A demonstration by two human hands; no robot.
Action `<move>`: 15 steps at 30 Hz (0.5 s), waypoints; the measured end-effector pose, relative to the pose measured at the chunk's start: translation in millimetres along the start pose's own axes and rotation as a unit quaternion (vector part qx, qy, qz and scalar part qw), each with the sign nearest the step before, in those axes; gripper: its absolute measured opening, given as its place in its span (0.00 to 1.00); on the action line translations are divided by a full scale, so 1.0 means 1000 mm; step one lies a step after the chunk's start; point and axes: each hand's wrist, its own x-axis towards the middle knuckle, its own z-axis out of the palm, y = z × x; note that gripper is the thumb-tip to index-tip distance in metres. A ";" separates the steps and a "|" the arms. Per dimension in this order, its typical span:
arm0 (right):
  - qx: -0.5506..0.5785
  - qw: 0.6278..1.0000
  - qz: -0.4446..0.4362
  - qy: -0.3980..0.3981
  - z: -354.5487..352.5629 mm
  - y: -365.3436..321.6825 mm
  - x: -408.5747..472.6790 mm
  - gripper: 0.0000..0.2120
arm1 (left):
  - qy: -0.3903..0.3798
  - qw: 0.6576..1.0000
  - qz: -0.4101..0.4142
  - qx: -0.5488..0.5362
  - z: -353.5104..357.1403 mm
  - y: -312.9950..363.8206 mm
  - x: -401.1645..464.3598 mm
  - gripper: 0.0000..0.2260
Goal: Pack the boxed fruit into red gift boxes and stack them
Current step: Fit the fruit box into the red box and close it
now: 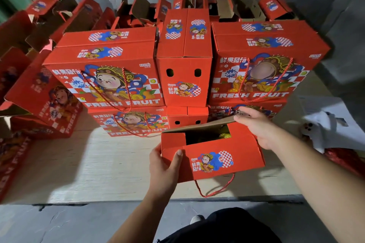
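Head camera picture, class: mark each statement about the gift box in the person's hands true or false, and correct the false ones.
1. The left hand grips the left end of the held gift box. True.
2. The held gift box is fully closed. False: its far flap is raised, and the right hand holds it.
3. A red rope handle hangs below the box. True.
4. The stacked boxes behind are blue. False: they are red.
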 end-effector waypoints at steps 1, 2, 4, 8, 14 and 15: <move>0.015 1.000 -0.011 0.006 -0.001 0.003 -0.002 0.29 | -0.001 1.000 0.003 0.007 -0.001 0.000 0.001 0.32; 0.024 0.999 -0.020 0.012 -0.002 0.007 -0.004 0.32 | -0.002 1.000 0.007 0.012 -0.001 -0.001 0.001 0.32; 0.056 0.998 -0.028 0.018 -0.003 0.013 -0.007 0.36 | 0.005 0.999 0.021 0.025 -0.004 -0.004 -0.006 0.34; 0.097 0.992 -0.073 0.019 -0.008 0.033 -0.019 0.38 | 0.017 0.999 0.046 0.023 -0.009 -0.019 -0.027 0.37; 0.122 0.979 -0.161 0.000 -0.012 0.024 -0.030 0.24 | -0.005 0.999 0.002 0.033 -0.001 0.005 0.012 0.39; 0.047 0.985 -0.165 -0.029 -0.016 0.021 -0.030 0.24 | -0.002 0.999 -0.006 0.034 0.001 0.010 0.019 0.40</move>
